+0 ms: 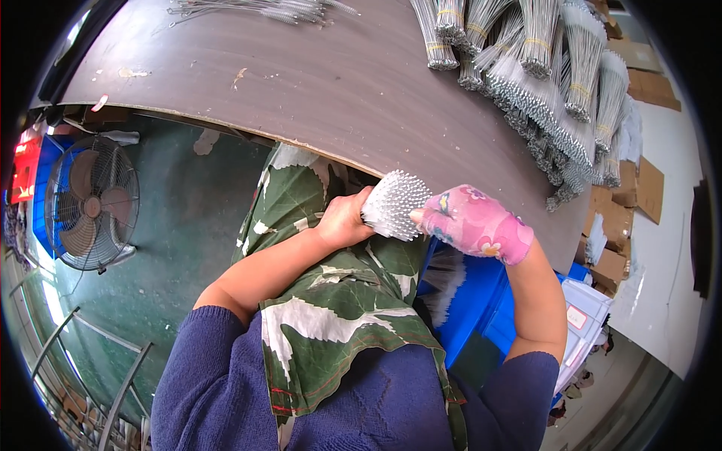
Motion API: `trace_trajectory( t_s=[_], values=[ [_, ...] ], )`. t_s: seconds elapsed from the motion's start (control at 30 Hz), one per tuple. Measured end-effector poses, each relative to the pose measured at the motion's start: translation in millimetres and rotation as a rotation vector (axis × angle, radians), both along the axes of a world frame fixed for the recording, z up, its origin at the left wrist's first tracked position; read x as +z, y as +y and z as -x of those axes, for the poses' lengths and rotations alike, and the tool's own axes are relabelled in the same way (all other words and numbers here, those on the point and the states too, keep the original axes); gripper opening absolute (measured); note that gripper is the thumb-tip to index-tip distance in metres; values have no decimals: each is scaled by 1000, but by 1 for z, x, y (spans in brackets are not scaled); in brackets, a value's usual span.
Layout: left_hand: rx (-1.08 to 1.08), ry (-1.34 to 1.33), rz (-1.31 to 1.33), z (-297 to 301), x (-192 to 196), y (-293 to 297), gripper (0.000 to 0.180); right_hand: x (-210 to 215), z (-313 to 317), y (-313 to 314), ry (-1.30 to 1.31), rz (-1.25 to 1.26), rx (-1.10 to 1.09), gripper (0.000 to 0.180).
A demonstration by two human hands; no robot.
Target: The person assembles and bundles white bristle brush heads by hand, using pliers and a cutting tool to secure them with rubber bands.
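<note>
My bare left hand is wrapped round a thick bundle of thin wire brushes, just off the table's front edge and above my lap. The bundle's white bristle ends face up in a dense, rounded cluster. At its right side is my right hand, in a pink flowered glove with bare fingertips. Those fingers are closed at the bundle's rim; whatever they pinch is too small to make out. A camouflage apron covers my lap under both hands.
Several banded wire brush bundles are piled on the brown table at the far right. Loose brushes lie at its far edge. A blue bin stands beside my right arm. On the left are a floor fan and a metal rack.
</note>
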State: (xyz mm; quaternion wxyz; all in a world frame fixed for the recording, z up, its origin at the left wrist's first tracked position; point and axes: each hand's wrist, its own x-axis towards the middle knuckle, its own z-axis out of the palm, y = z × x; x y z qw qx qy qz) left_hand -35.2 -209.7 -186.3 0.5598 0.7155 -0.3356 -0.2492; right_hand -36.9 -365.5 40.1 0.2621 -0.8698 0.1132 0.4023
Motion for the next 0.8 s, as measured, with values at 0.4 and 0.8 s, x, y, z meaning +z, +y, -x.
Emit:
trace_trajectory(
  t_s=[0.4,0.8],
  values=[
    [-18,7,-20,-1,2,1,48,-14,-3,3,-23,88,109,38],
    [-83,232,131,-4,1,5,47,-19,5,-20,-104,-219,-429,26]
  ],
)
